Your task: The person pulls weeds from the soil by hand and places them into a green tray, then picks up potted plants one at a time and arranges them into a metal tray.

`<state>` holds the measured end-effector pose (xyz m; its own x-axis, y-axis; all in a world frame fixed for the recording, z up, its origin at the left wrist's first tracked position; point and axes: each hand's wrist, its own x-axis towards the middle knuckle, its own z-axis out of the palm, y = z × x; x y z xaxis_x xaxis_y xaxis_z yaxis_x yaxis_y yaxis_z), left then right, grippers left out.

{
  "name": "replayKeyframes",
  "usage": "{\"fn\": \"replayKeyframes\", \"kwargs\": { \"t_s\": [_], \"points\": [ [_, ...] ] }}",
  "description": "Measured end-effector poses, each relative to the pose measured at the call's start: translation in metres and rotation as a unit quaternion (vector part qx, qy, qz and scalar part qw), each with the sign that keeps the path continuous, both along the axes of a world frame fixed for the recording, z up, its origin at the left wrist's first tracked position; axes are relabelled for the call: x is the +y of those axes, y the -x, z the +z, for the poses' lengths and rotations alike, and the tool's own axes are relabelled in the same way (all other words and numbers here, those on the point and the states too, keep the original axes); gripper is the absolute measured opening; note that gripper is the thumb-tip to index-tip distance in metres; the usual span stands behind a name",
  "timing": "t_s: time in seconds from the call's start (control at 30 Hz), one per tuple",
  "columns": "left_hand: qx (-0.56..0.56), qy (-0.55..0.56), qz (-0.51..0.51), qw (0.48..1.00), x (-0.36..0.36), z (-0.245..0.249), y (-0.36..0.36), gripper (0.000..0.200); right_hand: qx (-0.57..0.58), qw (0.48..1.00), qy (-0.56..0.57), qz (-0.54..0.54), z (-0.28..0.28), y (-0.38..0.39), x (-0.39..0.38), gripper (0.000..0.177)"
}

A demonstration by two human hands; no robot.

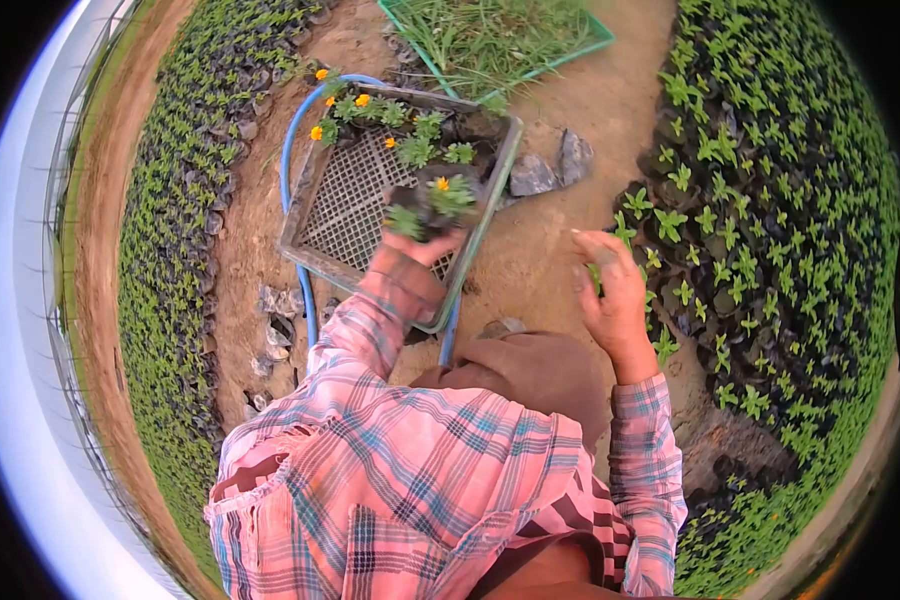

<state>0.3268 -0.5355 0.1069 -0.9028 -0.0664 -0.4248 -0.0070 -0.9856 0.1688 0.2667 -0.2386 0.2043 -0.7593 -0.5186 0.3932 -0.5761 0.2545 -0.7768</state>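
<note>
My left hand point(425, 246) reaches over the near part of a mesh-bottomed plastic crate point(355, 185), its fingers closed around small marigold plants in dark soil. One held marigold plant point(452, 197) bears an orange flower, and another leafy plant point(404, 222) sits just left of it; the lower fingers are hidden beneath them. More marigolds point(417, 150) with orange blooms stand along the crate's far side. My right hand point(610, 295) hangs empty, fingers apart, beside the dense bed of green seedlings point(710, 220) in black bags.
Beyond the crate lies a green-rimmed tray point(500, 45) heaped with cut grass. A blue hose point(288, 160) curves around the crate's left side. Crumpled black plastic bags point(550, 172) lie on the dirt path to its right. Another seedling bed point(185, 200) runs along the left.
</note>
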Motion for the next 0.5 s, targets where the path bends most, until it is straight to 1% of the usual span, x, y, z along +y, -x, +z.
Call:
{"fn": "replayKeyframes", "kwargs": {
  "t_s": [0.03, 0.1, 0.13, 0.17, 0.2, 0.23, 0.3, 0.33, 0.37, 0.43, 0.47, 0.5],
  "points": [
    [-0.061, -0.022, 0.066, 0.996, -0.02, 0.012, 0.002, 0.056, 0.003, 1.0, 0.001, 0.007, -0.01, 0.0, 0.006, 0.038],
    [-0.04, -0.057, 0.135, 0.988, -0.062, 0.031, -0.005, 0.049, -0.013, 0.997, -0.022, -0.071, -0.037, 0.0, 0.021, 0.03],
    [-0.015, 0.0, 0.113, 0.993, -0.095, 0.016, -0.013, 0.048, -0.012, 0.998, -0.021, -0.065, -0.047, -0.004, 0.028, 0.03],
    [0.009, 0.056, 0.089, 0.994, -0.123, -0.001, -0.02, 0.048, -0.095, 0.99, -0.004, -0.108, -0.055, -0.009, 0.035, 0.026],
    [-0.033, 0.108, 0.07, 0.991, -0.13, 0.017, -0.019, 0.05, -0.178, 0.972, 0.012, -0.153, -0.062, -0.013, 0.04, 0.022],
    [-0.062, 0.126, 0.065, 0.988, -0.145, 0.011, -0.013, 0.053, -0.179, 0.972, 0.011, -0.153, -0.066, -0.017, 0.041, 0.022],
    [-0.112, 0.137, 0.007, 0.984, -0.16, 0.007, 0.008, 0.055, -0.261, 0.944, 0.045, -0.198, -0.073, -0.023, 0.04, 0.02],
    [-0.163, 0.168, -0.012, 0.972, -0.159, 0.007, 0.022, 0.057, -0.245, 0.948, 0.062, -0.195, -0.083, -0.025, 0.04, 0.021],
    [-0.179, 0.157, -0.051, 0.97, -0.163, 0.005, 0.036, 0.058, -0.246, 0.947, 0.062, -0.195, -0.083, -0.027, 0.039, 0.021],
    [-0.176, 0.341, -0.115, 0.916, -0.173, -0.023, 0.063, 0.062, -0.283, 0.94, 0.042, -0.188, -0.081, -0.026, 0.038, 0.021],
    [-0.28, 0.389, -0.128, 0.868, -0.179, -0.027, 0.072, 0.061, -0.238, 0.954, 0.033, -0.177, -0.083, -0.023, 0.041, 0.022],
    [-0.317, 0.53, -0.052, 0.784, -0.15, -0.008, 0.072, 0.065, -0.237, 0.954, 0.027, -0.183, -0.081, -0.022, 0.047, 0.022]
  ]
}}
